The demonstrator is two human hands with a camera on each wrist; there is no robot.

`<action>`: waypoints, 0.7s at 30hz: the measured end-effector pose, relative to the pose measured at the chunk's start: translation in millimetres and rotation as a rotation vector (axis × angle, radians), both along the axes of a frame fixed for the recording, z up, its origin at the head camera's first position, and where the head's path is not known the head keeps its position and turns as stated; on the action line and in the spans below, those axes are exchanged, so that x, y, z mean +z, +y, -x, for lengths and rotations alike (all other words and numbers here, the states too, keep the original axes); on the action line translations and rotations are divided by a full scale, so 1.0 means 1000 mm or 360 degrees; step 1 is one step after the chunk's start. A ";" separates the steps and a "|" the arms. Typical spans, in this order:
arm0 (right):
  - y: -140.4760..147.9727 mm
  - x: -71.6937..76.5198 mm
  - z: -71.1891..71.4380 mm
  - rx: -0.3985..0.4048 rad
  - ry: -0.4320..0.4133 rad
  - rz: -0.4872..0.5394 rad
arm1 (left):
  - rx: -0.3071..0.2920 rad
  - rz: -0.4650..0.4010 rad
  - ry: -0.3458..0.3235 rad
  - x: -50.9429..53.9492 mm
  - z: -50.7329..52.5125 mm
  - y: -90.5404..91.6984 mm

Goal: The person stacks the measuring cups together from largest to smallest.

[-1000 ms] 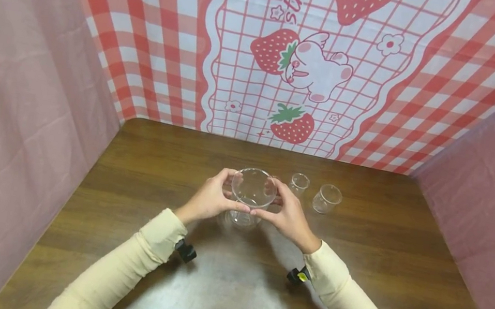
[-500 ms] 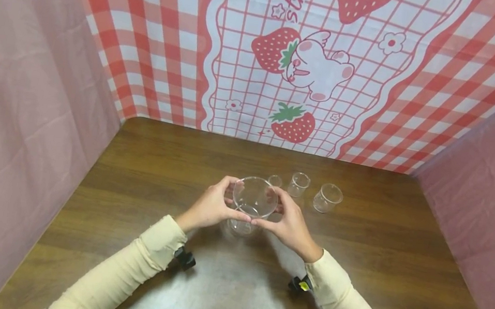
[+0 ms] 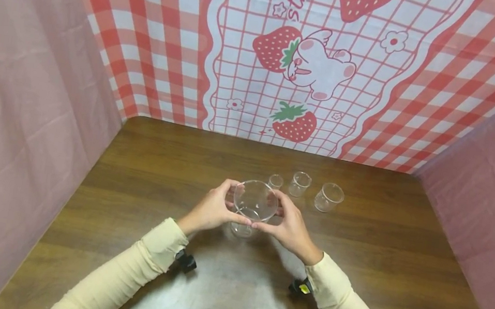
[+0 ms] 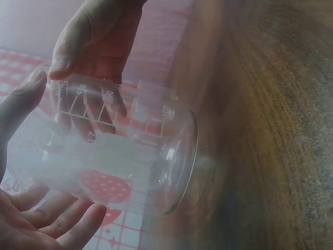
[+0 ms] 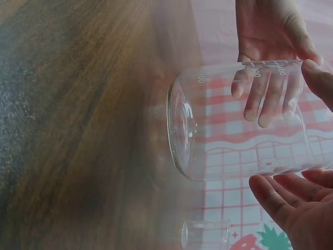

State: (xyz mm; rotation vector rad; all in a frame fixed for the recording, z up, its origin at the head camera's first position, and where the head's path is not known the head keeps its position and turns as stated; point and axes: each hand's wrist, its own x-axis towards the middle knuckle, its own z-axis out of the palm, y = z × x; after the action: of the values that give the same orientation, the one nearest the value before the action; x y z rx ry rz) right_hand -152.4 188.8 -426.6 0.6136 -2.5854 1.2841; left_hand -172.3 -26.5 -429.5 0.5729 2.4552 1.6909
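Note:
Between my two hands is a large clear glass beaker, upright, its rim at the top. White graduation marks show on its wall in the left wrist view. My left hand holds the beaker's left side, with the thumb across the front and fingers around the far side. On the opposite side, my right hand grips it in the same way, and the thumb tips meet at the front. The beaker looks empty. Whether its base touches the table cannot be told.
Behind the hands stand three smaller glass beakers: a tiny one, a middle one and a wider one to the right. The wooden table ends at a strawberry-patterned cloth, with pink curtains at both sides.
Both hands have brought the large beaker slightly toward me, mostly in the first half second. The tiny beaker behind it has come into view.

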 end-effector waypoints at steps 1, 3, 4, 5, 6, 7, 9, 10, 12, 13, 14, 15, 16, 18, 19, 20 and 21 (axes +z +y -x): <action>0.000 -0.001 0.000 -0.0001 -0.0005 0.0001 | 0.0002 0.0005 -0.0002 0.000 0.000 0.000; 0.000 -0.002 0.000 0.0002 -0.0015 0.0006 | 0.0005 0.0017 0.0003 -0.001 -0.001 0.000; 0.000 -0.002 -0.001 0.0002 -0.0023 0.0011 | 0.0007 0.0014 -0.0004 -0.001 -0.001 0.000; 0.000 -0.002 -0.001 0.0003 -0.0025 0.0017 | 0.0010 0.0011 -0.0007 -0.002 -0.001 0.000; -0.001 -0.003 -0.001 0.0006 -0.0027 0.0022 | 0.0013 0.0011 -0.0010 -0.002 -0.001 -0.001; -0.001 -0.003 -0.001 0.0008 -0.0030 0.0029 | 0.0015 0.0010 -0.0012 -0.002 -0.001 -0.001; -0.001 -0.004 0.000 0.0011 -0.0029 0.0039 | 0.0020 0.0007 -0.0016 -0.002 -0.001 -0.001; -0.001 -0.004 0.000 0.0013 -0.0029 0.0043 | 0.0020 0.0011 -0.0008 -0.002 -0.002 -0.001; -0.001 -0.005 0.000 0.0014 -0.0026 0.0045 | 0.0020 0.0015 -0.0004 -0.003 -0.002 -0.001; -0.001 -0.005 0.000 0.0015 -0.0024 0.0043 | 0.0022 0.0016 -0.0004 -0.003 -0.002 -0.001; -0.001 -0.006 0.000 0.0012 -0.0023 0.0037 | 0.0026 0.0018 -0.0004 -0.004 -0.002 0.000; -0.001 -0.006 0.000 0.0012 -0.0023 0.0030 | 0.0029 0.0019 -0.0004 -0.004 -0.002 0.000; -0.001 -0.007 -0.001 0.0012 -0.0023 0.0025 | 0.0030 0.0019 -0.0006 -0.005 -0.002 0.000; -0.001 -0.008 -0.001 0.0013 -0.0025 0.0016 | 0.0026 0.0014 -0.0017 -0.007 -0.002 0.000; 0.000 -0.009 -0.001 0.0013 -0.0028 0.0011 | 0.0024 0.0013 -0.0019 -0.009 -0.002 0.000; 0.000 -0.009 -0.002 0.0012 -0.0032 0.0006 | 0.0018 0.0009 -0.0020 -0.010 -0.002 0.001; 0.000 -0.010 -0.002 0.0016 -0.0031 0.0004 | 0.0012 0.0004 -0.0023 -0.010 -0.002 0.001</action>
State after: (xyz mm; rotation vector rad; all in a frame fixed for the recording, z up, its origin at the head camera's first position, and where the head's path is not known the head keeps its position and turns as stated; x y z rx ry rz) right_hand -150.5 189.2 -436.4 0.6170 -2.5994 1.3028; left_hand -170.1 -25.4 -439.9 0.5501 2.4520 1.6883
